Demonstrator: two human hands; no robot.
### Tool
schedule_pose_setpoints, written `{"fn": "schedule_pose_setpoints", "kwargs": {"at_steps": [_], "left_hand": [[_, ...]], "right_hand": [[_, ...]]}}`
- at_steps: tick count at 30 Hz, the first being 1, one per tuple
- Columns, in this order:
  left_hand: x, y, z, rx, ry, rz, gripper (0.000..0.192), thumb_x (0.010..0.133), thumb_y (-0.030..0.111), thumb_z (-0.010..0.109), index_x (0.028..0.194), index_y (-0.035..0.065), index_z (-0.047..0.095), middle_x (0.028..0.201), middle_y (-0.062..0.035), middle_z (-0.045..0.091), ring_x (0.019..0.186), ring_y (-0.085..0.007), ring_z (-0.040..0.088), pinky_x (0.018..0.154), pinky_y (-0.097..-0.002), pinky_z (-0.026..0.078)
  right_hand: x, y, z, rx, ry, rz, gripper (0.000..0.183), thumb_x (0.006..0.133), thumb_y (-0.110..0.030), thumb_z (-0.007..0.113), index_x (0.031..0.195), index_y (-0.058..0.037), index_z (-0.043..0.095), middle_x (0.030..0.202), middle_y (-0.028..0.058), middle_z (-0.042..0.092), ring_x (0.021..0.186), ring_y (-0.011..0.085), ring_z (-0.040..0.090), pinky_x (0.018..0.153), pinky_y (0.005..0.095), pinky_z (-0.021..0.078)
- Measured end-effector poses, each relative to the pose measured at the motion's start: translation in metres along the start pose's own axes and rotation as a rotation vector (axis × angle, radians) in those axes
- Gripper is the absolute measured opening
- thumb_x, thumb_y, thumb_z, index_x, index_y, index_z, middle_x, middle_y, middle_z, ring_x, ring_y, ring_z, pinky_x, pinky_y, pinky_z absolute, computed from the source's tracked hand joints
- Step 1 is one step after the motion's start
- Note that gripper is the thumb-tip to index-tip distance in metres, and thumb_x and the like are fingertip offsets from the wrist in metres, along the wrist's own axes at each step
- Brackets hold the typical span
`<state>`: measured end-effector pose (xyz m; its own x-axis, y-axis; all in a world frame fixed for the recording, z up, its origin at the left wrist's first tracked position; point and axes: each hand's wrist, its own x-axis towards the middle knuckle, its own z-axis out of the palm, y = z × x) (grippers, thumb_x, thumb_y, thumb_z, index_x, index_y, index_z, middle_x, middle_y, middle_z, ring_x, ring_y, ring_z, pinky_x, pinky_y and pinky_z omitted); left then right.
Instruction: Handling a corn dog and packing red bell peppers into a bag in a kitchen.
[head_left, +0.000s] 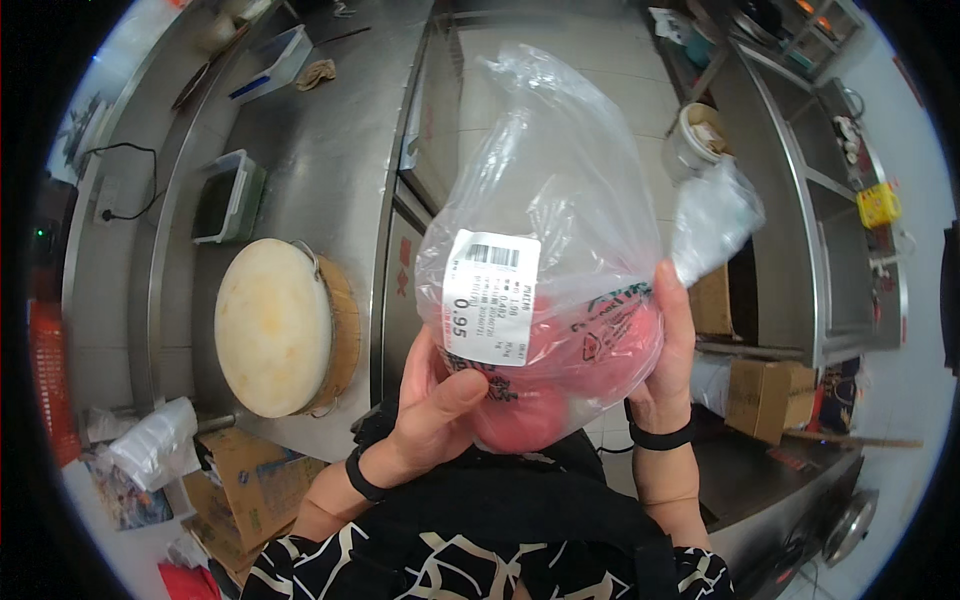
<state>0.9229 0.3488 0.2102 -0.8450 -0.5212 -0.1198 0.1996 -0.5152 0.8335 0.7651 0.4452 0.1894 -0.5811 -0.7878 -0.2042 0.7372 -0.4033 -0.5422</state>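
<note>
A clear plastic bag (577, 202) with red, round produce, seemingly tomatoes (525, 420), is held up between both hands. On its front is a white printed label (491, 300). My left hand (442, 412) cups the lower left side, its thumb across the front of the bag. At the right side, my right hand (671, 337) grips the bag, thumb pointing up beside its gathered part. A crumpled clear plastic piece (716, 217) sticks out past the right thumb; whether it belongs to the same bag I cannot tell.
A thick round chopping block (274, 326) stands on the steel counter (330, 142) at left, near a lidless plastic container (244, 199). Flattened cardboard (255, 480) lies at lower left. A white bucket (694, 142), steel sinks (847, 247) and a cardboard box (765, 397) are at right.
</note>
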Motion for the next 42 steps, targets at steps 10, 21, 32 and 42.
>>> {"fn": "schedule_pose_setpoints", "kwargs": {"at_steps": [10,21,32,42], "left_hand": [[0.071,-0.001,-0.017,-0.334,0.137,0.219,0.067,0.076,0.020,0.064,0.126,0.0020,0.024,0.120,-0.0137,0.044,0.111,-0.0246,0.045,0.094,-0.0392,0.036],[0.172,0.045,-0.067,-0.353,0.104,0.431,0.062,0.074,0.009,0.065,0.124,0.0027,0.029,0.117,-0.0102,0.047,0.108,-0.0207,0.048,0.092,-0.0361,0.039],[0.217,0.108,-0.113,-0.352,0.239,0.435,0.066,0.083,0.049,0.044,0.128,0.0037,0.027,0.125,-0.0116,0.040,0.114,-0.0226,0.041,0.096,-0.0386,0.033],[0.242,0.151,-0.089,-0.393,0.336,0.562,0.055,0.088,0.035,0.043,0.130,0.0043,0.024,0.127,-0.0097,0.036,0.116,-0.0212,0.038,0.097,-0.0374,0.031]], "right_hand": [[0.075,0.028,-0.014,-0.123,-0.283,0.065,0.067,0.084,-0.054,0.035,0.131,-0.0068,0.027,0.131,0.0103,0.035,0.118,0.0252,0.035,0.099,0.0410,0.0272],[0.213,0.026,0.065,-0.196,-0.311,0.096,0.072,0.080,-0.058,0.041,0.131,-0.0082,0.027,0.130,0.0096,0.036,0.117,0.0244,0.037,0.098,0.0405,0.0307],[0.287,0.026,0.148,-0.450,-0.516,-0.027,0.062,0.088,-0.039,0.039,0.130,0.0017,0.018,0.128,0.0139,0.033,0.118,0.0220,0.034,0.098,0.0353,0.0271],[0.374,0.017,0.156,-0.268,-0.639,0.247,0.046,0.090,-0.032,0.037,0.124,-0.0008,0.031,0.122,0.0127,0.043,0.108,0.0223,0.046,0.091,0.0367,0.0377]]}}
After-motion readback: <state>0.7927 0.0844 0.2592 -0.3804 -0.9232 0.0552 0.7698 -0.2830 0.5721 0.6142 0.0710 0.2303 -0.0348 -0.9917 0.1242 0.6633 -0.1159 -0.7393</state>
